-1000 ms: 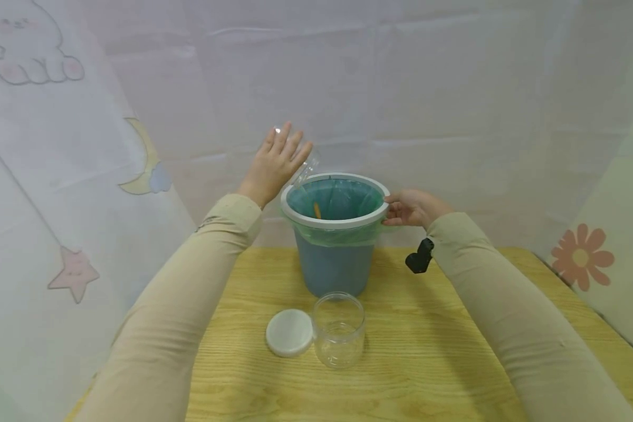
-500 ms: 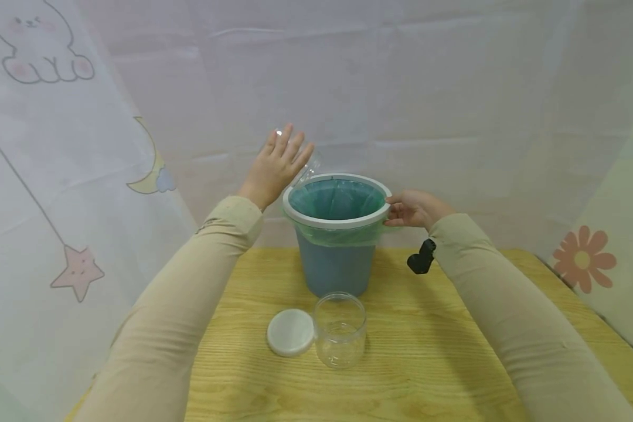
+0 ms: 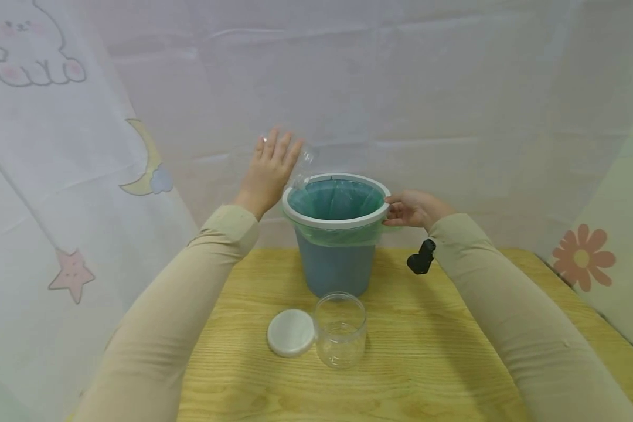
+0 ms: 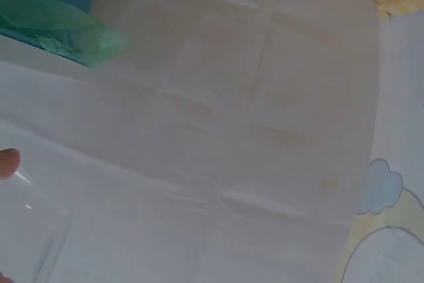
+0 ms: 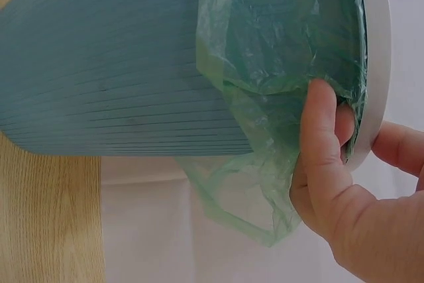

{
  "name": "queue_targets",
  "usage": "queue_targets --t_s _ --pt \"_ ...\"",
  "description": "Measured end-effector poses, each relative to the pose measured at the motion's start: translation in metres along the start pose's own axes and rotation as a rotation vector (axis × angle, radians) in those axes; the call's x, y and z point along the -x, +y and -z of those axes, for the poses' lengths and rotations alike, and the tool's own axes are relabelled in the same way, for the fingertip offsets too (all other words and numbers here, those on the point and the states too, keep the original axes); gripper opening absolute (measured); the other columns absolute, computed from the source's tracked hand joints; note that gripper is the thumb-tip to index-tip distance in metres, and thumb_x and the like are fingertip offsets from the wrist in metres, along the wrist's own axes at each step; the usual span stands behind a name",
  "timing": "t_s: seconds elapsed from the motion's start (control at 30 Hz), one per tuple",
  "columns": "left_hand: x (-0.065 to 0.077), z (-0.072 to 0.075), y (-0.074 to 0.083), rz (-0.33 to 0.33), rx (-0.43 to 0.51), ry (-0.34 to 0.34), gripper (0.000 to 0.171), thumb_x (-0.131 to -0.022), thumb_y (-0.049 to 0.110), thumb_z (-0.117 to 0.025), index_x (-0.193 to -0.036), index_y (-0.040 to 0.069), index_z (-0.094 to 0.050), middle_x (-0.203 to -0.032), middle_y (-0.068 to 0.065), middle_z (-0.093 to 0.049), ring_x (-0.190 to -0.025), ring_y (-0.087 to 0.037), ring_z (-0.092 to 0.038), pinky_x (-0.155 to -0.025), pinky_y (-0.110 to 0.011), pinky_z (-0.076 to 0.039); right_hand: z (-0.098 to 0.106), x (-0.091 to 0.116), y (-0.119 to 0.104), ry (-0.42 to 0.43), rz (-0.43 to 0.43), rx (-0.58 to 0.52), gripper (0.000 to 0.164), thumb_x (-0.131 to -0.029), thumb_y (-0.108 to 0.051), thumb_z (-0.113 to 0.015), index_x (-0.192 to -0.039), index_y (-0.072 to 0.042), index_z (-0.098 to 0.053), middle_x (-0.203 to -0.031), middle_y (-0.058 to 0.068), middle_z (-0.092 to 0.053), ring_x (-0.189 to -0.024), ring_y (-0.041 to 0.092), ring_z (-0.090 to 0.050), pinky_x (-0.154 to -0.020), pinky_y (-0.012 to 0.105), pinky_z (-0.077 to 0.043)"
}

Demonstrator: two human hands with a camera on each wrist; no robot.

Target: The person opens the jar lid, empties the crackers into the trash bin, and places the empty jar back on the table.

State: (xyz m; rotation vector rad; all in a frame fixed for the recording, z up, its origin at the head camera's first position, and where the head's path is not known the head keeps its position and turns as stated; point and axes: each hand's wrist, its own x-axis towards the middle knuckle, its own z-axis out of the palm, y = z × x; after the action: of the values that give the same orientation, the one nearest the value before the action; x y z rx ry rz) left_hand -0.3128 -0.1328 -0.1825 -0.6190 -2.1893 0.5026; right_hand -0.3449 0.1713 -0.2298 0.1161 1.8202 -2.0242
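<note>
A blue bin (image 3: pixel 337 266) with a white rim (image 3: pixel 333 224) stands on the table, lined with a green plastic bag (image 3: pixel 343 235). My left hand (image 3: pixel 266 173) grips a clear plastic jar (image 3: pixel 307 161), tilted at the bin's left rim; most of the jar is hidden behind the fingers. In the left wrist view, only a fingertip (image 4: pixel 8 162) and part of the jar's wall (image 4: pixel 50 243) show. My right hand (image 3: pixel 415 208) holds the bin's right rim. The right wrist view shows its fingers (image 5: pixel 323 130) over the bag's folded edge and on the rim.
A second clear jar (image 3: pixel 340 346), without a lid, stands on the wooden table (image 3: pixel 417 363) in front of the bin. Left of it lies a round white lid (image 3: pixel 291 333). A printed cloth backdrop (image 3: pixel 427 105) hangs close behind the bin.
An orange thing seen inside the bin a second ago is out of sight. My left hand has shifted slightly left and turned with the jar. My right hand stays on the rim.
</note>
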Motion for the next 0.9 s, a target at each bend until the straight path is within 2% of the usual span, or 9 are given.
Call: queue_targets --t_s 0.17,0.33,0.47,0.57,0.7,0.8,0.9 --pt "0.006 -0.002 0.003 0.070 0.065 0.010 0.080 -0.084 0.013 -0.075 -0.148 -0.001 -0.028 -0.150 -0.025 -0.032 -0.140 -0.044 -0.024 -0.112 -0.053 -0.024 0.001 0.002 0.000 -0.014 0.006 0.010 0.061 -0.104 -0.010 -0.040 -0.156 -0.005 -0.008 -0.088 0.005 -0.053 -0.074 0.013 -0.058 -0.082 0.034 -0.054" --pt "0.011 -0.002 0.007 0.125 0.152 0.044 0.076 -0.085 0.008 -0.070 -0.148 -0.002 -0.028 -0.149 -0.026 -0.032 -0.140 -0.044 -0.023 -0.112 -0.053 -0.024 0.003 0.003 0.001 -0.017 0.001 0.016 0.059 -0.104 -0.012 -0.041 -0.155 -0.007 -0.013 -0.082 0.002 -0.055 -0.073 0.012 -0.057 -0.077 0.032 -0.055" --pt "0.015 -0.001 0.011 0.165 0.233 0.103 0.076 -0.081 0.004 -0.069 -0.145 -0.003 -0.030 -0.147 -0.026 -0.035 -0.138 -0.044 -0.026 -0.110 -0.055 -0.026 0.003 0.005 0.002 -0.009 -0.006 0.016 0.048 -0.104 -0.016 -0.045 -0.148 -0.010 -0.027 -0.084 0.002 -0.055 -0.075 0.012 -0.055 -0.078 0.033 -0.055" --pt "0.019 0.001 0.016 0.188 0.291 0.136 0.080 -0.077 0.005 -0.074 -0.144 -0.004 -0.030 -0.145 -0.026 -0.036 -0.137 -0.045 -0.029 -0.110 -0.056 -0.027 0.005 0.008 0.002 -0.002 -0.006 0.021 0.030 -0.103 -0.018 -0.046 -0.132 -0.011 -0.040 -0.089 0.002 -0.053 -0.078 0.012 -0.054 -0.081 0.033 -0.053" --pt "0.025 0.002 0.023 0.208 0.335 0.152 0.085 -0.077 0.008 -0.077 -0.145 -0.006 -0.028 -0.145 -0.026 -0.036 -0.136 -0.045 -0.030 -0.111 -0.055 -0.025 0.006 0.013 0.003 0.012 0.001 0.012 0.010 -0.103 -0.018 -0.047 -0.111 -0.013 -0.045 -0.095 0.002 -0.050 -0.083 0.013 -0.051 -0.098 0.039 -0.044" --pt "0.029 0.003 0.028 0.215 0.355 0.194 0.086 -0.076 0.010 -0.078 -0.144 -0.007 -0.028 -0.143 -0.027 -0.037 -0.135 -0.045 -0.031 -0.112 -0.052 -0.026 0.006 0.017 0.001 0.025 0.007 0.012 0.007 -0.103 -0.017 -0.047 -0.109 -0.013 -0.046 -0.097 0.002 -0.050 -0.087 0.014 -0.051 -0.106 0.042 -0.036" --pt "0.032 0.003 0.033 0.218 0.372 0.255 0.087 -0.076 0.012 -0.080 -0.142 -0.007 -0.026 -0.141 -0.028 -0.037 -0.133 -0.045 -0.033 -0.112 -0.049 -0.026 0.008 0.021 0.000 0.038 0.020 0.041 0.009 -0.103 -0.017 -0.047 -0.110 -0.012 -0.046 -0.097 0.003 -0.050 -0.087 0.015 -0.052 -0.102 0.041 -0.040"
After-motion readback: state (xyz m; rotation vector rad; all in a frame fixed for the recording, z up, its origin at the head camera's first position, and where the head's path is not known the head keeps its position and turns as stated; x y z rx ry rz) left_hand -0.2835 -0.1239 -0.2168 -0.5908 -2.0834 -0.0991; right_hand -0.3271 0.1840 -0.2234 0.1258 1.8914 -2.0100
